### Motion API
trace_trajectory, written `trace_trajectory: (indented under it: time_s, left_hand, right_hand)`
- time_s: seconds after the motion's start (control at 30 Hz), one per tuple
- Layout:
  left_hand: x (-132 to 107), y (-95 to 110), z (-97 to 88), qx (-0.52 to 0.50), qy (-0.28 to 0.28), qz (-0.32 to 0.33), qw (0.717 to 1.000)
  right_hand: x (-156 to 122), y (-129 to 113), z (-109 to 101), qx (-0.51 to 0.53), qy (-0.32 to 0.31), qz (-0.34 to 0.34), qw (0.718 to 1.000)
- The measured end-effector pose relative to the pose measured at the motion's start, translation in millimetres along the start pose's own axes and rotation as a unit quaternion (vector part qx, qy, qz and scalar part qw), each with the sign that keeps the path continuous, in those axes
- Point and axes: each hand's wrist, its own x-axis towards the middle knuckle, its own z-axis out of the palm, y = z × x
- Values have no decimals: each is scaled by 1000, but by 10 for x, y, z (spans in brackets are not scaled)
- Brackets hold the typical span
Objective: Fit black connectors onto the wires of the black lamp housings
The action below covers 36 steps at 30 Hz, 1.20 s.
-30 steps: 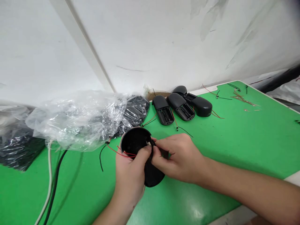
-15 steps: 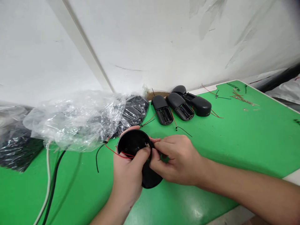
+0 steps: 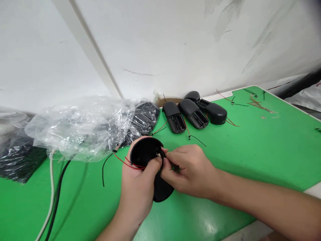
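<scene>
One black shell (image 3: 145, 150): over the green table (image 3: 208, 217).
Left hand (image 3: 137, 185): grip around the shell, thumb inside.
Right hand (image 3: 192, 170): fingers bent at the shell's edge; I can't tell if they pinch anything.
Red wires (image 3: 124, 162): beside the left thumb.

White-walled workstation, green-topped table.
The white wall (image 3: 175, 43) bears grey smears (image 3: 230, 16) at upper right and a thin dark scuff (image 3: 137, 72); a pale strip (image 3: 84, 43) runs aslant down it. The green table (image 3: 250, 150), pale-edged, adjoins the wall; glare (image 3: 207, 217) shows on its near surface.
</scene>
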Motion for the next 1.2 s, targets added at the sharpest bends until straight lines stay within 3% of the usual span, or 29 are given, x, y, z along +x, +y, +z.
trace_trajectory:
  time_s: [0.43,0.6,0.83,1.0,1.2]
  left_hand:
    - [-40,-92,-16,7,8,0,1000]
    - [-39,-22,28,-23,26,-21,999]
    - [1,155,70,-146,-35,-113,982]
    - [71,195,-7,-83,-41,-110,990]
    - [95,192,-90,-10,-98,-83,992]
  right_hand:
    - [-24,-36,-12,-68,40,-50,996]
    - [-21,-13,-6,-42,39,-32,998]
    - [21,69,9,27,-21,59,998]
    - [34,41,-20,47,-50,82,994]
    - [1,0,-13,67,-37,63,995]
